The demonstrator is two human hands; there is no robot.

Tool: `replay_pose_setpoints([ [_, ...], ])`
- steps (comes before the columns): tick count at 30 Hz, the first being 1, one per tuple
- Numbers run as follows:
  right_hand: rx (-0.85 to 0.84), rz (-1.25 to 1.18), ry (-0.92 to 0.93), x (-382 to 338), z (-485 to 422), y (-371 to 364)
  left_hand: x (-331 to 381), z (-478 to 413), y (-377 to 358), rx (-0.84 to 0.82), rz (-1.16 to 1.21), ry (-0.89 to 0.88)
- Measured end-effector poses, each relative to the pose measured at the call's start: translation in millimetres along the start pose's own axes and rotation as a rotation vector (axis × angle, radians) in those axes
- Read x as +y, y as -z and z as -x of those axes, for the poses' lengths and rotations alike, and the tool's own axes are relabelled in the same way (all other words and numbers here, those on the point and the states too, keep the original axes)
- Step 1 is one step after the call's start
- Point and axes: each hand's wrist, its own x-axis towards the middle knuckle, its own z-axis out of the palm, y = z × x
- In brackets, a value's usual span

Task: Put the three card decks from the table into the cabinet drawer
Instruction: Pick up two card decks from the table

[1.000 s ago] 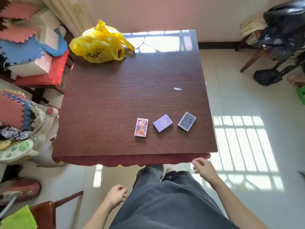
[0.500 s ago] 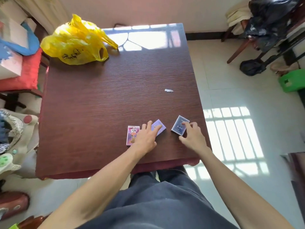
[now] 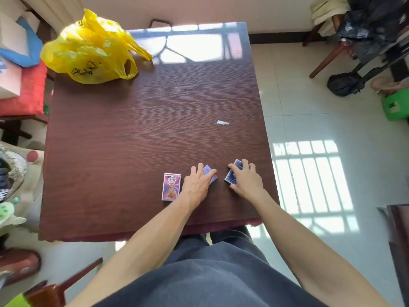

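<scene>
Three card decks lie near the front edge of the dark wooden table (image 3: 132, 140). The pink-and-purple deck (image 3: 170, 186) lies flat and untouched on the left. My left hand (image 3: 197, 183) rests over the light purple deck (image 3: 210, 172), fingers curled around it, most of the box hidden. My right hand (image 3: 245, 180) covers the dark blue deck (image 3: 233, 172), with fingers on its far edge and thumb at its near side. Both decks still touch the tabletop. No cabinet drawer is in view.
A yellow plastic bag (image 3: 93, 52) sits at the table's far left corner. A small white paper scrap (image 3: 222, 122) lies right of centre. Chairs and black bags (image 3: 365, 29) stand far right, a green stool (image 3: 396, 105) beside them. Cushions and clutter crowd the left side.
Both hands came up from below the table edge and landed on the decks. The left now curls on the purple deck; the right has closed over the blue one.
</scene>
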Motion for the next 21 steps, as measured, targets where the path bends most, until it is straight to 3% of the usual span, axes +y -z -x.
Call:
replay_pose_setpoints([
  [4,-0.003,-0.009,0.036,4,-1,5,2,-5,2,-0.028,0.081,0.038],
  [7,0.02,-0.167,0.003,7,5,8,0,-3,8,-0.008,0.274,0.09],
  [11,0.085,-0.653,-0.14,20,38,13,-17,22,18,0.033,0.76,0.159],
  [15,0.04,-1.213,-0.339,38,85,-5,-39,56,28,-0.185,1.308,0.305],
  [18,-0.021,-1.55,-0.523,55,121,-40,-45,75,22,-0.313,1.485,0.424],
  [21,0.058,-1.8,-0.74,68,174,-84,-43,91,4,-0.488,1.626,0.506],
])
